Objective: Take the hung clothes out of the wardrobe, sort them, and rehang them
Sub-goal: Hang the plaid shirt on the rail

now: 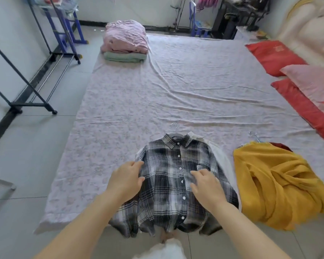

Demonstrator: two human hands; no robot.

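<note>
Two hangers [174, 125] [253, 134], three pillows [273, 57] [310, 83] [303, 109]

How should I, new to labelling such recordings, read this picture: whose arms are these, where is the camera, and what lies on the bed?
There is no machine here. The two bare arms are a person's, and the single picture comes from a camera worn on their head, looking forward and down. The left hand and right hand lie on a plaid shirt with relaxed fingers; neither shows a firm grip. The shirt is on a hanger and lies flat on the bed sheet, over a white garment. To its right lies a crumpled yellow garment. At the far left corner sits folded pink and green bedding. Red and pink pillows line the right edge. A clothes rack stands on the left.
</note>
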